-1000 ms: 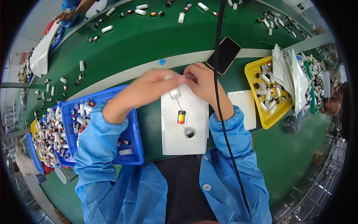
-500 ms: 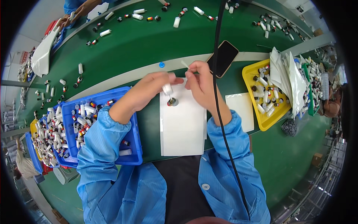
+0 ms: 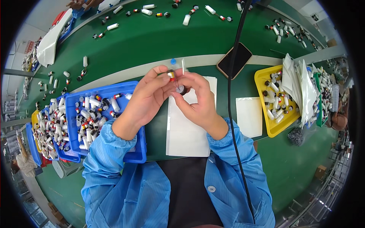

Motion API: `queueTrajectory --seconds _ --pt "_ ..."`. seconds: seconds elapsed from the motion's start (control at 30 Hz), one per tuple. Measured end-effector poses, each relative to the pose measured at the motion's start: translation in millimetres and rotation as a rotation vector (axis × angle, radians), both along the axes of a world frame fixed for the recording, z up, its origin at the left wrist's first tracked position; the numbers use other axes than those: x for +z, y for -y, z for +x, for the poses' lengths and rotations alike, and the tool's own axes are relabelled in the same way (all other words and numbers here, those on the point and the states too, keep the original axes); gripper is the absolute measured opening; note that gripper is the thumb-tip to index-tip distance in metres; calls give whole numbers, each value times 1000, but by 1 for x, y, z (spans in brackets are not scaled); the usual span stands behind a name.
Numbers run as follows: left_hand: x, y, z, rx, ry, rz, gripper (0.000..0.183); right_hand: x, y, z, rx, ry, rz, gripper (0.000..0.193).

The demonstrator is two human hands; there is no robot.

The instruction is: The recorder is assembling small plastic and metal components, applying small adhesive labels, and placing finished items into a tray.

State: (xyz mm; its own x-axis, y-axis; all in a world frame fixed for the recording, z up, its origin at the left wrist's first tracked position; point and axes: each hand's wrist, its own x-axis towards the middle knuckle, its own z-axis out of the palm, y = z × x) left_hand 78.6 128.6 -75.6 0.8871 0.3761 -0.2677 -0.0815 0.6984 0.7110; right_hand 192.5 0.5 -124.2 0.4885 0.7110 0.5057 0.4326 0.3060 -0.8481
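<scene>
My left hand (image 3: 143, 99) pinches a small cylinder (image 3: 171, 76) with gold, red and black bands between thumb and fingertips. Thin wires seem to run from it down to a round, dark-edged cap (image 3: 181, 89), which the thumb and fingers of my right hand (image 3: 200, 105) grip. A slim white stick (image 3: 183, 66) sticks up from the fingers of that same hand. Both hands meet over the top of a white sheet stack (image 3: 189, 133) on the green table. Just beyond my fingertips is a small blue-topped piece (image 3: 173, 61).
A blue tray (image 3: 140, 146) of white and banded parts stands left. To the right are a smaller white sheet (image 3: 249, 117), a yellow tray (image 3: 270, 129) with parts and white bags (image 3: 291, 78). A phone (image 3: 234, 60) lies beyond; a black cable (image 3: 230, 98) hangs across the view.
My hands have come together, and my right hand now grips the dark-edged cap. The white cylinder that hung below my left hand no longer shows. The view has shifted slightly.
</scene>
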Motion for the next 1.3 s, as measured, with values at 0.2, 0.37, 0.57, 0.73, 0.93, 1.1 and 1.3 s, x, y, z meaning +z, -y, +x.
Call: queueTrajectory --seconds 0.2,0.37,0.57,0.73,0.93,1.1,1.3 --pt "-9 -6 -1 4 10 -146 32 -7 -3 -1 -119 55 80 51" --pt "-16 -15 -1 -148 84 -177 39 -10 -5 -2 -119 64 133 45" --pt "-16 -18 -5 -52 54 222 37 -7 -4 -8 -78 70 39 47" --pt "-3 -20 -4 -33 5 323 36 9 -2 0 -141 112 112 39" --pt "-7 -20 -6 -160 29 465 38 22 8 14 197 -551 48 14" --pt "-13 -18 -7 -247 61 500 38 30 5 22 323 -708 -159 10" --pt "-11 -14 -4 -272 30 527 38 30 2 16 198 -619 -286 6"
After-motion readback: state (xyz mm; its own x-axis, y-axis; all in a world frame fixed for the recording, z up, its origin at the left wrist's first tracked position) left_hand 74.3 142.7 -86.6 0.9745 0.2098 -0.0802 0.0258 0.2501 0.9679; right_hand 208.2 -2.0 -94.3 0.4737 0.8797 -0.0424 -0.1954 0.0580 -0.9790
